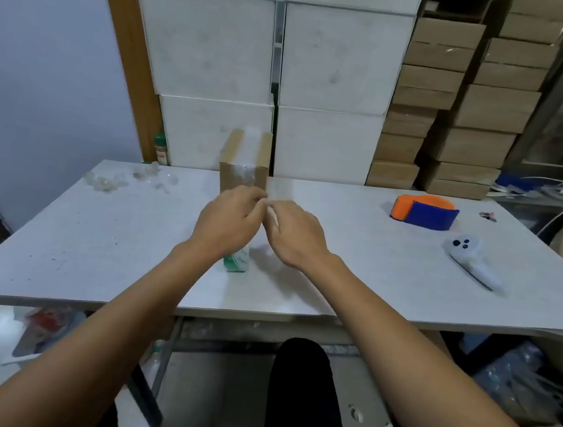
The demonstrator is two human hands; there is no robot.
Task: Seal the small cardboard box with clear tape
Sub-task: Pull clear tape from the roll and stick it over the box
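Clear tape already runs over the small brown cardboard box (245, 161) on the pale grey desk (98, 247); left hand (227, 223) and right hand (293, 233) pinch fingertips together, contents unclear, orange-and-blue tape dispenser (424, 211) idle.

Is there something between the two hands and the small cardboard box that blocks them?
Nothing visible does. The left hand and right hand meet just in front of the small cardboard box, partly covering its lower front. The tape dispenser sits far to the right.
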